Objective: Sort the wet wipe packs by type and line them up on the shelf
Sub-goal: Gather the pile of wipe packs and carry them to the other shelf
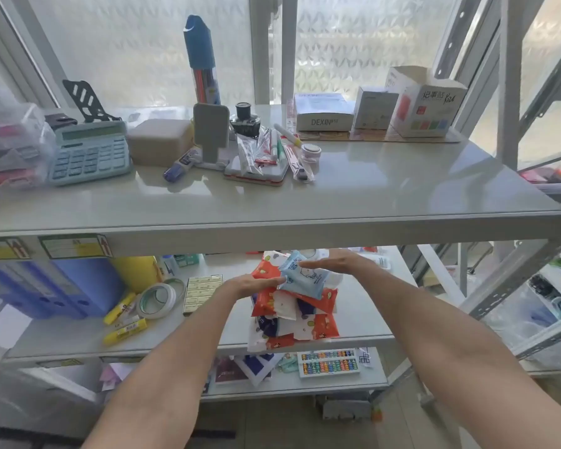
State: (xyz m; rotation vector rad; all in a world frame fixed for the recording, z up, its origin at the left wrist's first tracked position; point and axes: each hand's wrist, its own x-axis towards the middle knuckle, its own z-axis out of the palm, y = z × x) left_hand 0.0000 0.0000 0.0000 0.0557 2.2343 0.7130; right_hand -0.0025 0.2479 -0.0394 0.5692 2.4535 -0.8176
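Observation:
A heap of wet wipe packs (297, 314), red-and-white ones with a few dark blue ones, lies on the middle shelf (363, 306) and hangs over its front edge. On top rests a light blue pack (302, 280). My left hand (251, 283) touches that pack's left corner with its fingertips. Over the pack's top right edge my right hand (337, 262) lies flat, fingers stretched leftward. Both hands seem to hold the blue pack between them; how firm the grip is stays unclear.
On the middle shelf stand blue binders (46, 286), a yellow bottle (136, 272), tape rolls (157, 301), yellow glue sticks (123, 328) and a label pad (201, 293). The top shelf (370, 189) carries a calculator (89, 152), pens and boxes. An abacus (327, 364) sits below.

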